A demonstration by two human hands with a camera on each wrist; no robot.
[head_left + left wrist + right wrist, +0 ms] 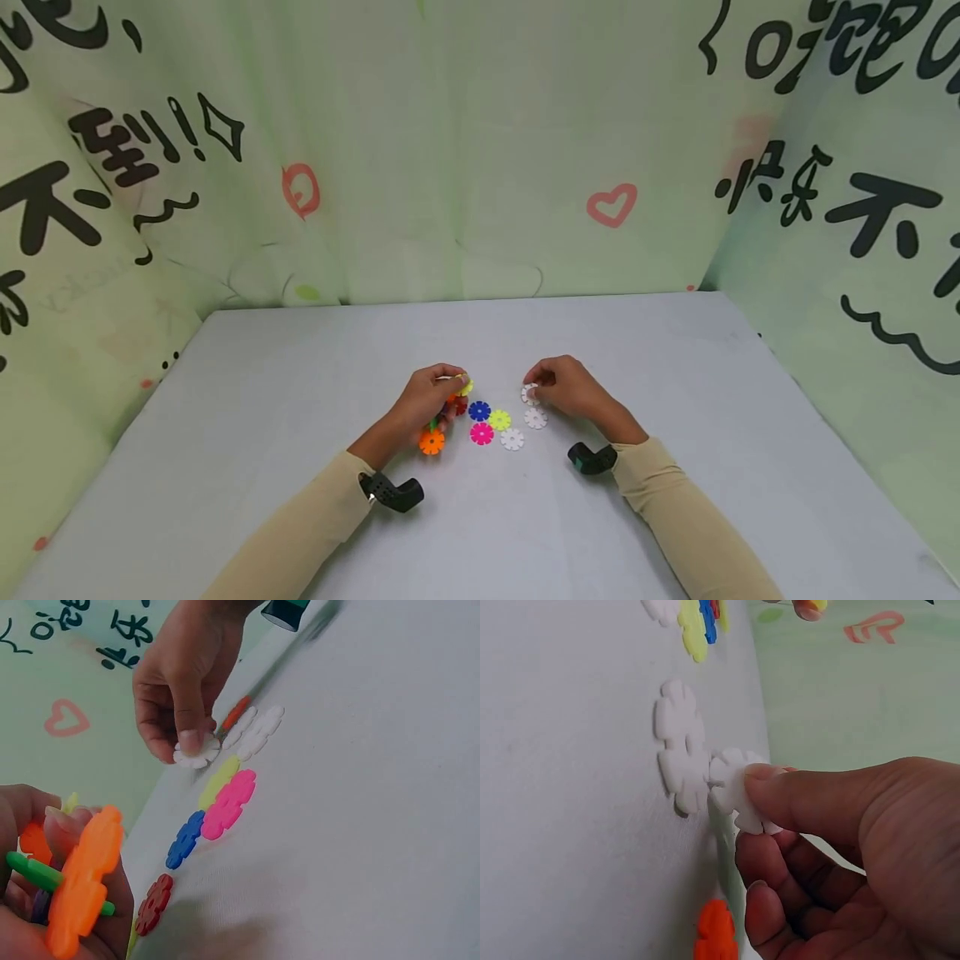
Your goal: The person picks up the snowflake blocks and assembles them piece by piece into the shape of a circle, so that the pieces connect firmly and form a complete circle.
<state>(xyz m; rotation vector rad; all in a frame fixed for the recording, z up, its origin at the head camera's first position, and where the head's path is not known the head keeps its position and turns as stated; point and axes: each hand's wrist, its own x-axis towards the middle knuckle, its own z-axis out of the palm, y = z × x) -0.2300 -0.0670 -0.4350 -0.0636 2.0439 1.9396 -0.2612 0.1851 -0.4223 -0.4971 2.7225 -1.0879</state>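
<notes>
My left hand [426,398] grips a joined cluster of flower-shaped plastic discs. An orange disc [86,885] with a green disc [36,871] slotted through it faces outward, and a yellow disc [467,387] shows at the fingertips. Fingers hide part of the cluster. Farther right, my right hand [573,387] pinches a white notched disc [733,787] between thumb and fingers. Just below that hand another white disc [536,417] lies flat on the table. Between the hands lie a blue disc [479,411], a yellow-green disc [499,420], a pink disc [482,433] and a second loose white disc [512,439].
On the white table [300,375], a red disc [154,904] lies close by my left hand. An orange disc [716,931] is near my right hand. Printed pale green curtains [465,150] stand behind the table and along both sides.
</notes>
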